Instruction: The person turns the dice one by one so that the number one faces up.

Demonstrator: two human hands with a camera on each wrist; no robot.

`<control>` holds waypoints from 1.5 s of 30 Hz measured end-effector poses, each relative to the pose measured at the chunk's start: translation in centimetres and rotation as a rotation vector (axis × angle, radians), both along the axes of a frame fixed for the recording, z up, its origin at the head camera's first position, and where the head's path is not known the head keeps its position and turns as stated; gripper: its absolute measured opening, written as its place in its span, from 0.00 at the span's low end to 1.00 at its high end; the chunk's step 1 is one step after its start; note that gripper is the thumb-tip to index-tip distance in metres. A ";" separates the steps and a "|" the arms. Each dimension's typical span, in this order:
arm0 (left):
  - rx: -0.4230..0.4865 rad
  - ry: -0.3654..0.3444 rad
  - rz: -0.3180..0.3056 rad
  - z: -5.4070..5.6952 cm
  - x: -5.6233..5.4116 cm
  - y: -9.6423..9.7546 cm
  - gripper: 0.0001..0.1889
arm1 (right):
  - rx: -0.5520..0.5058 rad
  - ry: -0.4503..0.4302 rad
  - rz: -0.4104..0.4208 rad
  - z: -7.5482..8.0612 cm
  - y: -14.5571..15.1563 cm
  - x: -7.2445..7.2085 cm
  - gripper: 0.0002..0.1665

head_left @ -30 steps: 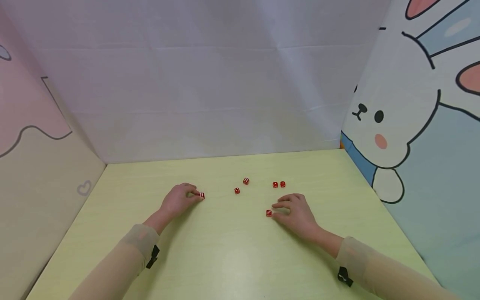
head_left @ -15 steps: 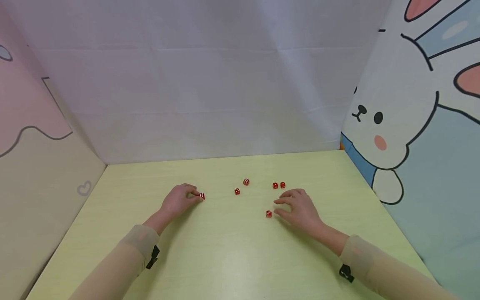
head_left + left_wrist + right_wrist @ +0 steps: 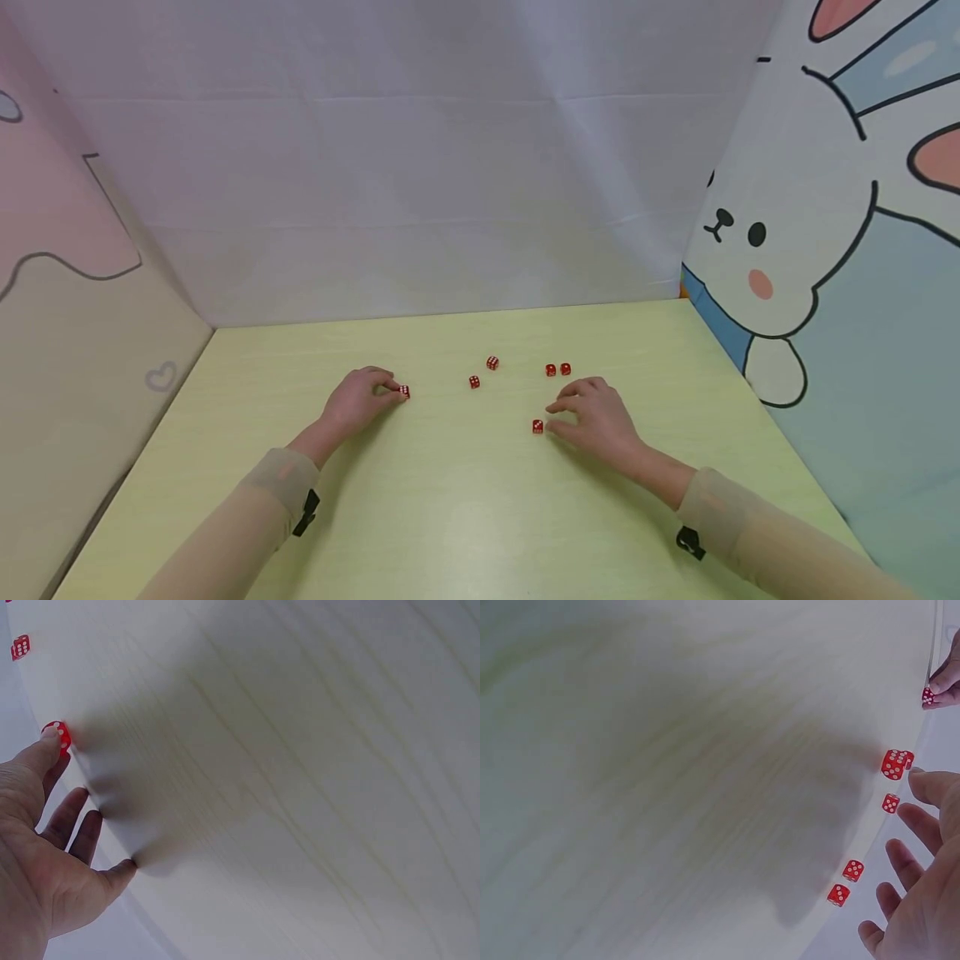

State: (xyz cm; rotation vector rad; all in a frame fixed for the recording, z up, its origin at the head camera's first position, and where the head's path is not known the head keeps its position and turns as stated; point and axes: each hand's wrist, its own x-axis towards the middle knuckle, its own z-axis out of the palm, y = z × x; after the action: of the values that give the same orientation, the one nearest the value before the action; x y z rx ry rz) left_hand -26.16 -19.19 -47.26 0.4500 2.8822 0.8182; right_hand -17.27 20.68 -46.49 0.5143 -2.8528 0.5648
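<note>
My left hand [image 3: 358, 407] pinches a red die [image 3: 405, 392] with white pips between thumb and finger, down at the tabletop. In the left wrist view the thumb tip [image 3: 49, 732] partly covers that die, and the other fingers are spread. On the right, another red die [image 3: 537, 427] sits just left of my right hand [image 3: 596, 422]. The thumb and fingers of this hand are parted, and a small gap seems to separate them from the die. From the right wrist, the thumb [image 3: 930, 786] appears close beside the nearest die [image 3: 893, 764].
Two dice, one nearer [image 3: 474, 382] and one farther [image 3: 492, 362], lie at the middle back of the pale yellow table [image 3: 450, 508]. A pair of dice [image 3: 551, 369] rests farther right. Printed cloth walls [image 3: 450, 208] enclose the back and sides.
My right hand has drawn slightly away from the die beside it, with its fingers moving a little toward the back. The left hand keeps its die in the same place.
</note>
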 end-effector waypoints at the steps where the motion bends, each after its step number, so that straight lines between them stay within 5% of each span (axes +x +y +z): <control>1: -0.001 0.001 0.000 0.0 0.0 0.0 0.13 | 0.009 0.001 0.001 0.0 -0.1 0.0 0.10; 45: 0.004 -0.007 -0.004 0.1 0.2 -0.1 0.12 | 0.075 -0.027 0.019 -0.1 -1.6 -0.6 0.06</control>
State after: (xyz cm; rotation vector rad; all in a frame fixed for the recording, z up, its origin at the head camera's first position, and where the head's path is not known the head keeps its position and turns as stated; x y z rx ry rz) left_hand -26.00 -19.24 -47.13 0.4521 2.8733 0.8237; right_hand -17.88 19.07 -46.59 0.5503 -2.9071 0.4736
